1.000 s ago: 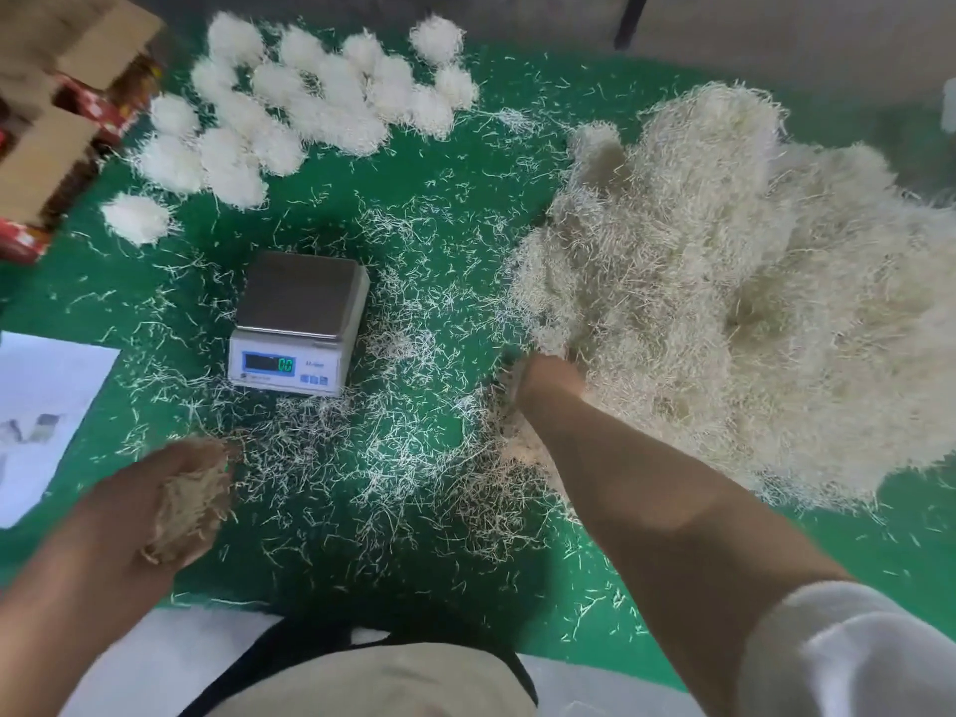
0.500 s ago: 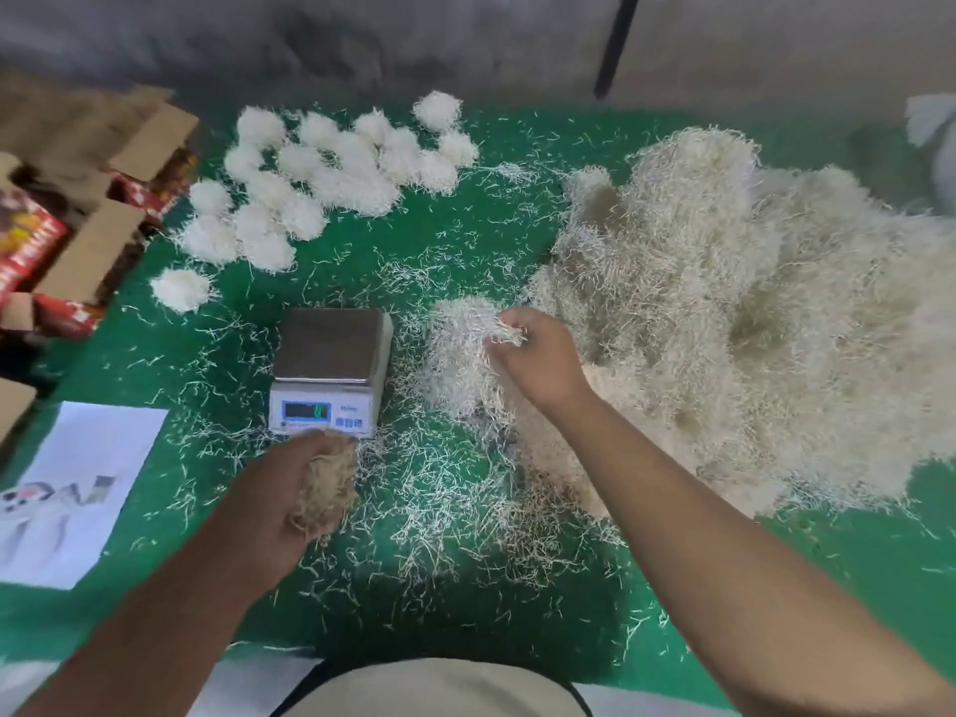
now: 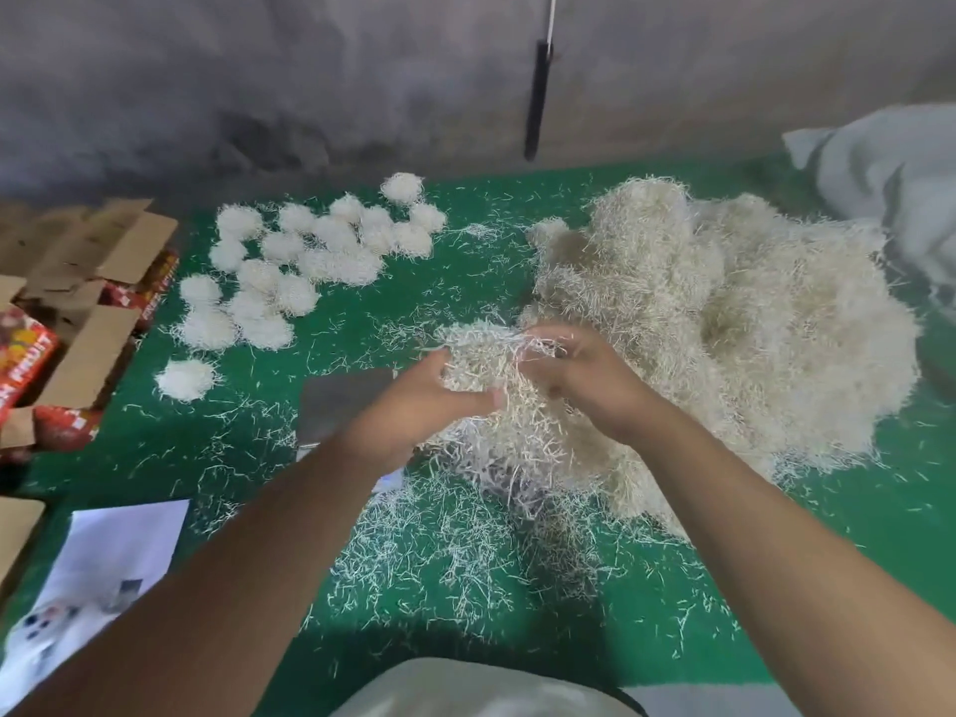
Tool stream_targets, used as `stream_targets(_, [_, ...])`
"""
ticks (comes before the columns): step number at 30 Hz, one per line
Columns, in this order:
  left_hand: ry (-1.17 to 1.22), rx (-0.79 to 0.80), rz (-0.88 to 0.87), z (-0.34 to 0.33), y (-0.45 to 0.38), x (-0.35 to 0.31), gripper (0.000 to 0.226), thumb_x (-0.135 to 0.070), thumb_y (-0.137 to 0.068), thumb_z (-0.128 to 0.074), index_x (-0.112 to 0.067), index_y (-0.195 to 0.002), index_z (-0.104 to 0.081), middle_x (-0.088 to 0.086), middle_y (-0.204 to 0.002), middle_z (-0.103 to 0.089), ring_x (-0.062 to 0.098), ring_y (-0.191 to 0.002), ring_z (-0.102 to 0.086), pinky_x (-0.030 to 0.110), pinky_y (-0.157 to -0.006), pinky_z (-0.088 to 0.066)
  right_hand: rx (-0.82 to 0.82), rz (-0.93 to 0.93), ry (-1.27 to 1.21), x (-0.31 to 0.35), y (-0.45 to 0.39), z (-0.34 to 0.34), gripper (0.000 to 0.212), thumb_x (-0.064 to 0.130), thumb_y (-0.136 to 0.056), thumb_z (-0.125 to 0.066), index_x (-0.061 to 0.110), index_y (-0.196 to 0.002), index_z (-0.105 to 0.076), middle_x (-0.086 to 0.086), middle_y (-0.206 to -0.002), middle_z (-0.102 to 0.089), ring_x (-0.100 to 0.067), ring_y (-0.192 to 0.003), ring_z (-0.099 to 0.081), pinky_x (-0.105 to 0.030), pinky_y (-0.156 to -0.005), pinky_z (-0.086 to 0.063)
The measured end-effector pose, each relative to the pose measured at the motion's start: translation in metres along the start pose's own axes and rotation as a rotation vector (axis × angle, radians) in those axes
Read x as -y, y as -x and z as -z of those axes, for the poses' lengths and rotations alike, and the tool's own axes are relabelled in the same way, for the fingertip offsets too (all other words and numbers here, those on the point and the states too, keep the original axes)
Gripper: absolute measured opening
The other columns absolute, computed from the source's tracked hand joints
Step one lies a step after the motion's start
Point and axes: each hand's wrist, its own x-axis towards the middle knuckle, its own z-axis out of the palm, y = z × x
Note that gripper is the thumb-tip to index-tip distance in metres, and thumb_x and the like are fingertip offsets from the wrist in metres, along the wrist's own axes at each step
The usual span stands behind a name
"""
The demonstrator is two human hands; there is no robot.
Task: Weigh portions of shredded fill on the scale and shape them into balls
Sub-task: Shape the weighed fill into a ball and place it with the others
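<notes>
Spilling fill clump (image 3: 491, 370) between gripping fingers (image 3: 538, 349)

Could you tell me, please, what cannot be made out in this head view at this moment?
- Scale: its display is hidden behind the left hand and forearm.
- Clump of fill: both hands, including the right hand, cover part of it, so its amount is unclear.
- Printed sheet: blurred, unreadable.
- Red cartons: cut off by the left edge.
</notes>
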Motion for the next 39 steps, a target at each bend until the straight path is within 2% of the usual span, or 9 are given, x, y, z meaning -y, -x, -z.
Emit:
stream_targets(8, [-0.156,-0.237,-0.062,0.011,-0.009,0.028,0.092,-0.043,-0.081,-0.085,-0.019,-0.157,-0.041,0.002,-0.150,-0.054,0.005,-0.097,-0.052,0.024,-0.082,-0.041,-0.154,-0.061,0.222,-0.018,0.015,0.014,0.020,0.025,-0.095,-0.078,0.026,-0.114,-0.071,-0.006,-0.159,-0.050,-0.036,-0.114,-0.070,-0.045,-0.092,-0.057])
stream_targets(13, [-0.198,-0.343,0.025,0.026,-0.007,0.028,0.111,-0.073,-0.059,-0.077,-0.030,-0.155,-0.042,-0.019,-0.088,-0.053,0.004,-0.075,-0.054,0.029,-0.074,-0.052,-0.347,-0.158,0.464,-0.046,0.006,0.032,0.045,0.014,-0.099,-0.072,0.018,-0.143,-0.063,-0.005,-0.119,-0.073,-0.007,-0.057,-0.059,-0.022,-0.050,-0.045])
stream_targets(17, [-0.174,-0.315,0.076,0.025,-0.005,0.025,0.125,-0.080,-0.044,-0.072,-0.036,-0.154,-0.034,0.002,-0.150,-0.053,0.025,-0.118,-0.060,0.053,-0.102,-0.050,-0.300,-0.331,0.553,-0.046,0.002,0.035,0.084,0.016,-0.093,-0.078,0.024,-0.163,-0.033,-0.016,-0.165,-0.036,-0.028,-0.115,-0.064,-0.028,-0.070,-0.057])
stream_targets(21, [-0.146,-0.282,0.021,0.020,0.012,0.006,0.102,-0.069,-0.057,-0.070,-0.041,-0.150,-0.040,-0.003,-0.126,-0.058,0.028,-0.113,-0.061,0.055,-0.097,-0.053,0.029,-0.109,0.539,-0.022,0.004,0.007,0.119,0.029,-0.084,-0.087,0.039,-0.168,-0.003,-0.001,-0.177,-0.004,-0.031,-0.157,-0.026,-0.053,-0.126,-0.031])
stream_targets(23, [0.090,-0.317,0.011,0.023,0.009,0.006,0.054,-0.034,-0.083,-0.054,-0.044,-0.136,-0.052,0.009,-0.132,-0.058,0.036,-0.109,-0.063,0.050,-0.084,-0.061,0.235,-0.006,0.389,-0.009,0.007,-0.011,0.107,0.043,-0.082,-0.088,0.041,-0.164,-0.019,0.003,-0.170,-0.027,-0.007,-0.148,-0.033,-0.031,-0.115,-0.025])
stream_targets(26, [0.177,-0.317,0.001,0.022,-0.005,0.007,0.075,0.015,-0.082,-0.057,-0.037,-0.136,-0.055,0.026,-0.144,-0.051,0.043,-0.109,-0.064,0.032,-0.068,-0.062,0.265,0.040,0.319,-0.004,0.008,-0.030,0.032,0.041,-0.092,-0.079,0.024,-0.112,-0.060,0.001,-0.105,-0.068,0.000,-0.080,-0.065,-0.020,-0.070,-0.055])
stream_targets(28, [0.373,-0.354,0.074,0.021,-0.004,0.012,0.057,0.010,-0.086,-0.065,-0.019,-0.134,-0.061,0.024,-0.136,-0.060,0.037,-0.107,-0.065,0.033,-0.073,-0.059,0.209,0.088,0.345,-0.007,0.004,-0.035,0.032,0.044,-0.096,-0.074,0.015,-0.104,-0.065,-0.001,-0.092,-0.069,-0.010,-0.069,-0.065,-0.030,-0.067,-0.056])
stream_targets(32, [0.278,-0.395,0.155,0.014,-0.004,0.016,0.020,-0.019,-0.091,-0.074,-0.010,-0.107,-0.068,0.007,-0.098,-0.073,0.018,-0.078,-0.067,0.033,-0.066,-0.054,0.196,0.090,0.329,-0.016,-0.001,-0.032,0.049,0.052,-0.096,-0.072,0.007,-0.116,-0.067,-0.004,-0.100,-0.070,-0.020,-0.073,-0.070,-0.041,-0.076,-0.061])
stream_targets(39, [0.219,-0.587,0.226,0.014,-0.005,0.036,0.045,-0.033,-0.086,-0.077,0.000,-0.115,-0.066,0.014,-0.096,-0.067,0.024,-0.071,-0.059,0.027,-0.053,-0.045,0.086,-0.037,0.138,-0.048,-0.011,-0.020,0.094,0.060,-0.093,-0.072,0.009,-0.162,-0.034,-0.010,-0.166,-0.040,-0.023,-0.135,-0.053,-0.036,-0.109,-0.037])
